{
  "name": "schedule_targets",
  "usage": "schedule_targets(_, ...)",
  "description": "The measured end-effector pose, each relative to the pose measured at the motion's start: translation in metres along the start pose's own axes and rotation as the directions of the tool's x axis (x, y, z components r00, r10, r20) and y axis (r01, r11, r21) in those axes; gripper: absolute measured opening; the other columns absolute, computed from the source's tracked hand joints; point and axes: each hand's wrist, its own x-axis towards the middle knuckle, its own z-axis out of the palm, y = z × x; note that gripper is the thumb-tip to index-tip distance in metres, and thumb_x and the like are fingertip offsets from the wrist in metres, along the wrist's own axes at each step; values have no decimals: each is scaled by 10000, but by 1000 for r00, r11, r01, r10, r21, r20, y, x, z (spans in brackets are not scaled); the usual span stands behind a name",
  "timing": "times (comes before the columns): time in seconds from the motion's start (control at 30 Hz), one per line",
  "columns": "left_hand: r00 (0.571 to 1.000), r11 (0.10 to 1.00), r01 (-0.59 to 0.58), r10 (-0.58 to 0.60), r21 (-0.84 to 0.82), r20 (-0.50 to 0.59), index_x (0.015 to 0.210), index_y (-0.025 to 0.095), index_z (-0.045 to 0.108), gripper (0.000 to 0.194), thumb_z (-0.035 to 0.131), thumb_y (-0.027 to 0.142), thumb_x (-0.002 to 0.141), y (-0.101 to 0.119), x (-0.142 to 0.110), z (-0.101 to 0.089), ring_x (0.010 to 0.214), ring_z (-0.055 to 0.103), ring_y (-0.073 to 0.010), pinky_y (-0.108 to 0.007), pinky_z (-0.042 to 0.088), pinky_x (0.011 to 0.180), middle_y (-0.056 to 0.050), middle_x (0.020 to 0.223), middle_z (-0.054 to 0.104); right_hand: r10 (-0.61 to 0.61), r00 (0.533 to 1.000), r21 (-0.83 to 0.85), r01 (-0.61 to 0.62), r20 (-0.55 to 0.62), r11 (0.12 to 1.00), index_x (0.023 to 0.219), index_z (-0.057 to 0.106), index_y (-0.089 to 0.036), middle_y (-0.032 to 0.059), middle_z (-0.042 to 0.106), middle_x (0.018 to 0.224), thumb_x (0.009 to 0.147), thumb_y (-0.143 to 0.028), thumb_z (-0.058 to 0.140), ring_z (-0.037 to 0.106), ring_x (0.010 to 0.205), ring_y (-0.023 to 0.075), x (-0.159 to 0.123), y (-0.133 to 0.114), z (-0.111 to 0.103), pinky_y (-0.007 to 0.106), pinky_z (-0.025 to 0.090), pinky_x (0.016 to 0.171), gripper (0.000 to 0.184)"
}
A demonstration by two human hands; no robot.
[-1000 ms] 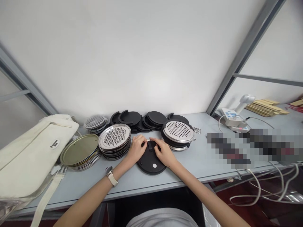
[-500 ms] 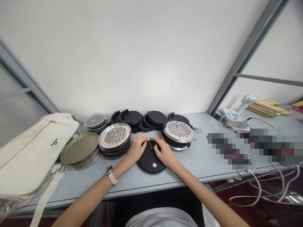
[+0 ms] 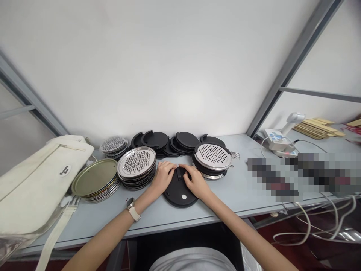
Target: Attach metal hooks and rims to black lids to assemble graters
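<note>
The left hand (image 3: 164, 176) and right hand (image 3: 195, 181) are meeting at a small metal piece (image 3: 178, 166), fingertips bending in narrowly; I cannot tell whether they are actually pinching it. Directly beneath and on the near side of this grip, a black disc (image 3: 180, 194) is lying flat, looking matte and round, with a narrow dark strip (image 3: 179, 174) running in from its far edge. A white round spot (image 3: 184, 197) is showing toward its near edge. Just left of the grip, silver graters (image 3: 138, 165) are sitting stacked; just right, perforated discs (image 3: 213, 156) are resting in black holders. Beyond the grip, more black pieces (image 3: 187, 139) are lying along the wall (image 3: 180, 67). Farther left, olive-topped plates (image 3: 96, 177) are standing stacked beside a cream bag (image 3: 39, 180).
</note>
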Motion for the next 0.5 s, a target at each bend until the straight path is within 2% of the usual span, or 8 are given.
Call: schedule_targets(0.5,1000,1000,13,-13,-16,5,870,174,638,167,502,86,911,1,0,-1,883,590,-202,-361,390,825,-33,874,663,1,1000,5,-1,-14,1000,1206,615,-185,91,679,1130,846,-48,411,611,1046,214,0,3,2,395,472,955,436)
